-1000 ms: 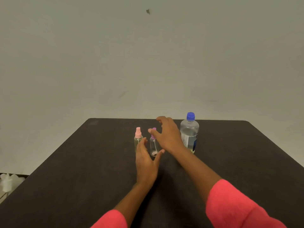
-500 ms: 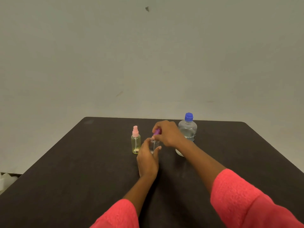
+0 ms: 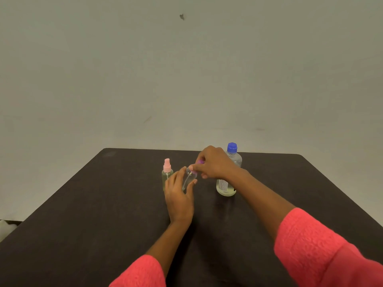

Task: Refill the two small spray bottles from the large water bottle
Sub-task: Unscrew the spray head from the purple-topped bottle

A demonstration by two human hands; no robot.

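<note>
On the worktop (image 3: pixel 103 204): three bottles sit towards the far edge of the dark surface, in front of a pale wall (image 3: pixel 186 69).
Left hand (image 3: pixel 179 197): wrapped round the body of the purple bottle (image 3: pixel 189 176), fingers on its left side and thumb on its right, the heel of the hand low by the worktop.
Right hand (image 3: pixel 215 162): reaches in from the right and pinches the purple cap (image 3: pixel 200 161) between thumb and fingertips, the other fingers curled above it.
Purple bottle: small and clear, held between both hands at the middle of the row; the thin tube inside it slants, and whether its base touches the worktop cannot be told.
Pink bottle (image 3: pixel 167 175): upright just left of the left hand, pink sprayer on top, pale yellowish body; no hand on it.
Water bottle (image 3: pixel 226 185): upright to the right, partly hidden behind the right hand and wrist, blue cap (image 3: pixel 232 147) in place, label low on its side.
Sleeves (image 3: pixel 310 245): bright coral knit, pushed back from both forearms.
Wall: bare but for a small dark mark (image 3: pixel 182 16) high up.
</note>
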